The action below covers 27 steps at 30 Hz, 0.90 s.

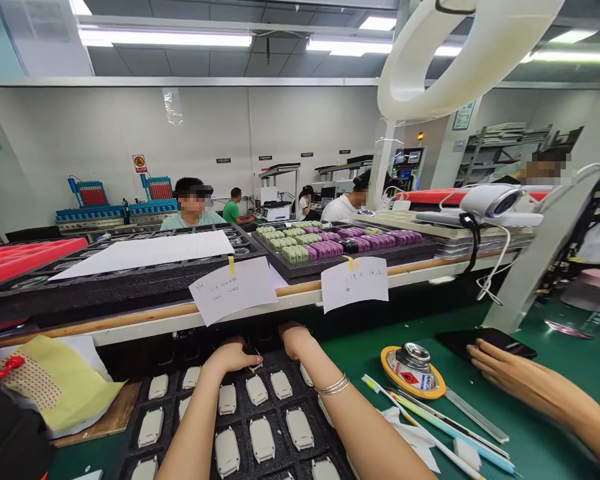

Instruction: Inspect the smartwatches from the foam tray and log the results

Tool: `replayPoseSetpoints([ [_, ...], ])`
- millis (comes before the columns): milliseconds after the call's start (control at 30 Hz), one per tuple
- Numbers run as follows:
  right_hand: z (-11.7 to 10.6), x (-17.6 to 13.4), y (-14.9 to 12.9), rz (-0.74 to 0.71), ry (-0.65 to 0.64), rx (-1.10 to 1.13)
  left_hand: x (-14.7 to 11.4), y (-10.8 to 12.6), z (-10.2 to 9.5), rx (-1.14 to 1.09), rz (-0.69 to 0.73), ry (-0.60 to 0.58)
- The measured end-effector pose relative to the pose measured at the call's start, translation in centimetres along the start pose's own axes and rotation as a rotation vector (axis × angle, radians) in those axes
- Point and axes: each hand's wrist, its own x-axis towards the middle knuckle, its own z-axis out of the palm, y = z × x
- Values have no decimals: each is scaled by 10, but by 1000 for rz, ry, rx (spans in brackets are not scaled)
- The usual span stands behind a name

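My left hand reaches to the far rows of a black foam tray, its thumb bent over a white watch case at the tip. The other fingers are mostly out of sight. Just to its right, my right hand, with silver bangles at the wrist, reaches under the shelf edge; shadow hides its fingers, so I cannot tell what it touches. White watch cases, such as this watch case, lie in separate compartments around and below my forearms.
The shelf overhangs my hands and carries a tray of green and purple pieces. To the right are a metal-topped bottle, pens, tweezers and a dark phone under another person's hand. Other people sit beyond.
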Motion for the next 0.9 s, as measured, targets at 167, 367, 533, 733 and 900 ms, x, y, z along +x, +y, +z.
replayPoseSetpoints([
  [167, -7, -4, 6, -127, -223, -95, 0, -2, 4, -56, 23, -35],
  [367, -19, -19, 24, -256, -257, -139, 0, -6, 11, -148, 46, -28],
  [533, -19, -17, 17, -249, -281, -210, -2, -9, 20, -220, 40, 19],
  [733, 1, -9, -8, -144, -242, -324, -12, -8, 33, -279, 29, 104],
  [900, 33, -16, -39, -161, -138, -356, -25, 5, 49, -244, -72, 226],
])
